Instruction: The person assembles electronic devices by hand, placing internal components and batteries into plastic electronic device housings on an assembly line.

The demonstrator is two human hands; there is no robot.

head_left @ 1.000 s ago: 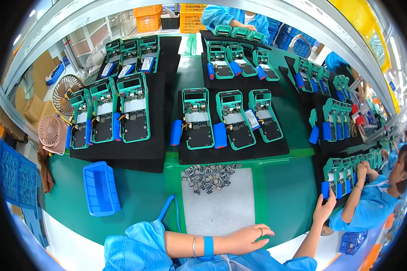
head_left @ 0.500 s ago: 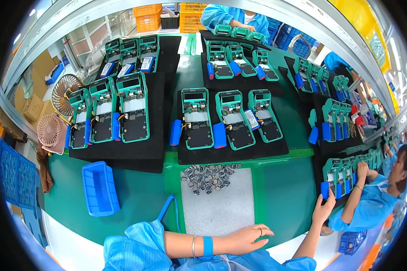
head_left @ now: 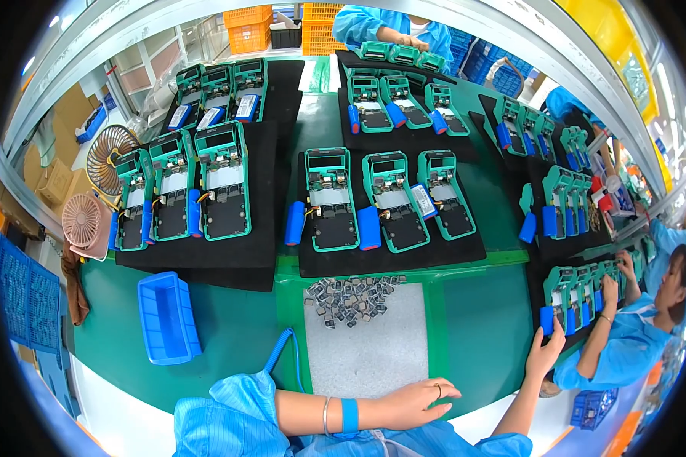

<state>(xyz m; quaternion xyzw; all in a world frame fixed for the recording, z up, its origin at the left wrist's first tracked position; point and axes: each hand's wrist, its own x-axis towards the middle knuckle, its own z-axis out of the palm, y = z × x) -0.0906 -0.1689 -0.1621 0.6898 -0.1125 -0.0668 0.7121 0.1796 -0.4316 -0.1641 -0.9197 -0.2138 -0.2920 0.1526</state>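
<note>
My left hand (head_left: 418, 404) rests palm-down near the front edge, over the lower end of a light grey mat (head_left: 366, 358), its fingers stretched out and holding nothing. A blue wrist strap (head_left: 350, 415) is around that wrist. On the mat's far end lies a heap of small metal-and-black parts (head_left: 351, 299). At the right, my right hand (head_left: 545, 354) reaches up to the near end of a green device housing (head_left: 560, 286). Its thumb and fingers are apart beside a blue cylindrical battery (head_left: 546, 320); whether they touch it I cannot tell.
Green device housings (head_left: 330, 198) with blue batteries lie in rows on black foam sheets (head_left: 392, 263). A blue bin (head_left: 168, 320) stands on the green bench (head_left: 232, 327) at left. Two fans (head_left: 86, 219) stand further left. One co-worker (head_left: 621, 335) works at right, another (head_left: 396, 30) at the far side.
My hands have stayed where they were. The co-worker at right has shifted both hands over the housings, and the far co-worker's arm has moved slightly.
</note>
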